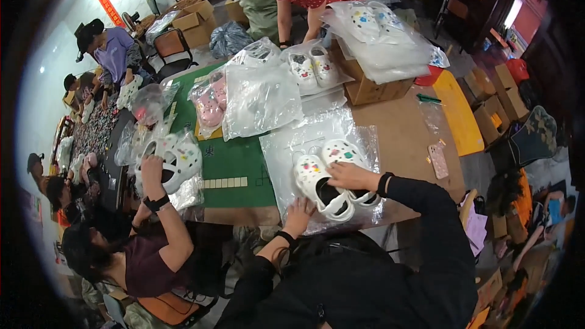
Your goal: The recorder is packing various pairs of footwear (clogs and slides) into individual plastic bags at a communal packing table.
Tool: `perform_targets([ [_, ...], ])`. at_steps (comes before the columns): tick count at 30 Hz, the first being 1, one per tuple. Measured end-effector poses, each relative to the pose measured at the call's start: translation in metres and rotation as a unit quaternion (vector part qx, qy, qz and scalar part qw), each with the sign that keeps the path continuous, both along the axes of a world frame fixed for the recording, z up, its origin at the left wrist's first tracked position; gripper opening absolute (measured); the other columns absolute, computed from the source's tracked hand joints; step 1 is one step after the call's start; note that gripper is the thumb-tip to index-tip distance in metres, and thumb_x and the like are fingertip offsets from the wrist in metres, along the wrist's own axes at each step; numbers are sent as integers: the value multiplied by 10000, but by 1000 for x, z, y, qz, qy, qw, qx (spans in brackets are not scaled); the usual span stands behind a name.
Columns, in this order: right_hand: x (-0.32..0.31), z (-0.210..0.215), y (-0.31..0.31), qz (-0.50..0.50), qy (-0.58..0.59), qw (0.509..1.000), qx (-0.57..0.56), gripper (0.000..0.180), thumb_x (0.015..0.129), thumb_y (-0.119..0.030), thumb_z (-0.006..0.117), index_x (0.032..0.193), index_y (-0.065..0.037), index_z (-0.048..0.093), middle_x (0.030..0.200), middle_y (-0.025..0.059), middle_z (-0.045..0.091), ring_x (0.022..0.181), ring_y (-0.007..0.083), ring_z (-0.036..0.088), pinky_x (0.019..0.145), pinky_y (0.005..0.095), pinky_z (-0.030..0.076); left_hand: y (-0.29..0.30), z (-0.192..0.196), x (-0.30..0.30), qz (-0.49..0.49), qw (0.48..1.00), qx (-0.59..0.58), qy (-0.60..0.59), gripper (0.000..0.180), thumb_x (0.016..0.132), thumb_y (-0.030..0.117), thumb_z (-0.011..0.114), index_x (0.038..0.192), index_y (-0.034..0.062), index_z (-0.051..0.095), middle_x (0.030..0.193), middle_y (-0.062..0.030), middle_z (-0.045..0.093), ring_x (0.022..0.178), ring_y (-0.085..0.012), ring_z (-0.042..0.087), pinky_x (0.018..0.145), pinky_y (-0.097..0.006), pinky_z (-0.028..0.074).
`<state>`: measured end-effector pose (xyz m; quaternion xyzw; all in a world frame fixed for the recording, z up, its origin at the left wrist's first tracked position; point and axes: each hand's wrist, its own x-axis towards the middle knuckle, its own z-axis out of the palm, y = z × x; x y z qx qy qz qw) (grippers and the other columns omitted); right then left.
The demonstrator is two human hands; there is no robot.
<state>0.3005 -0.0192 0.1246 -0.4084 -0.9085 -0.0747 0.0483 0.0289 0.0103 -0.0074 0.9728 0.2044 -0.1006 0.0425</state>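
A pair of white clogs with colourful charms lies on a clear plastic bag (281, 146) at the table's front edge. My right hand (353, 176) reaches across the right clog (342, 151), its fingers closed at the inner edge of the shoe openings, where the two clogs meet. The left clog (309, 169) lies beside it, heel strap toward me. My left hand (298, 217) rests on the bag by that heel, fingers stretched out and apart. Whether its fingertips touch the strap I cannot tell.
Bagged pink clogs (210, 106), bagged white clogs (314, 67) and a cardboard box (378, 88) topped with plastic bags stand farther back. A phone (437, 160) lies at right. At left a co-worker handles white clogs (173, 161); another person leans over the far side.
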Motion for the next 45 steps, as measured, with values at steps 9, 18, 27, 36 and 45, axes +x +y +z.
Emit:
perform_targets([
  [9,-23,-25,-80,-354,13,933,-66,410,696,-146,595,1105,-165,591,1220,209,458,1124,337,432,951,448,324,0,8,12,10,999,-13,31,615,800,125,513,1368,262,320,1395,-195,289,1220,-442,328,883,-549,369],
  [18,-34,-66,-90,-460,475,740,-124,255,687,-193,663,829,-35,523,924,205,516,854,372,510,702,436,400,-6,11,15,32,999,-1,30,548,827,141,489,1341,284,361,1391,-175,305,1207,-429,354,872,-550,367],
  [27,-47,-88,-56,-679,279,679,-1,526,658,-261,723,987,98,526,990,259,559,917,409,524,816,439,415,-6,16,9,37,999,5,15,678,741,143,609,1353,253,337,1368,-165,325,1200,-414,361,873,-522,383],
  [36,23,-39,-64,-481,460,747,1,303,695,-146,621,962,-2,628,973,221,600,914,374,567,783,386,447,4,12,14,146,977,-53,-143,418,889,290,463,1270,124,426,1262,-124,464,1180,-298,414,900,-503,352],
  [45,23,78,-136,-320,690,460,-459,228,800,-32,601,1023,4,632,985,62,639,838,124,602,759,278,494,8,54,44,162,954,-99,-232,296,833,120,486,1120,52,469,934,-134,579,785,-313,592,641,-401,490],
])
